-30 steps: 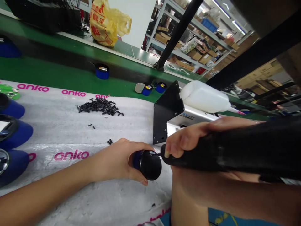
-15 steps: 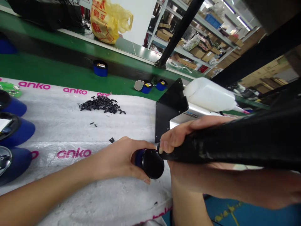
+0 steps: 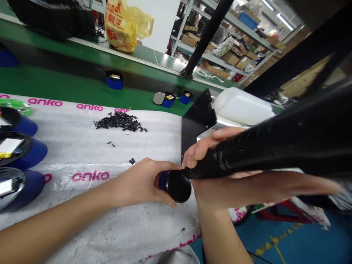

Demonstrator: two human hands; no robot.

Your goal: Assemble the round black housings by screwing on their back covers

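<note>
My left hand (image 3: pixel 140 181) is closed round a small blue cylindrical housing with a round black end (image 3: pixel 179 186) turned toward me. Thumb and fingers grip its sides just above the wrapped table surface. In my right hand (image 3: pixel 199 152) is a thick black cylindrical tool (image 3: pixel 264 143), shaped like an electric screwdriver. The fingers wrap round its narrow front end, which meets the upper edge of the black end. The tool's tip is hidden, so I cannot tell what it touches. A pile of small black parts (image 3: pixel 119 121) lies beyond my left hand.
Several larger blue housings (image 3: pixel 33 150) stand at the left. Behind lie smaller blue pieces (image 3: pixel 114 80) on the green bench (image 3: pixel 66 79). A black panel (image 3: pixel 196 117) and a white plastic bottle (image 3: pixel 240 106) stand behind my right hand. A yellow bag (image 3: pixel 121 27) sits farther back.
The rear of the black tool has swung upward in view, and my right hand has risen slightly with it. My left hand keeps its grip on the housing. The view has shifted a little.
</note>
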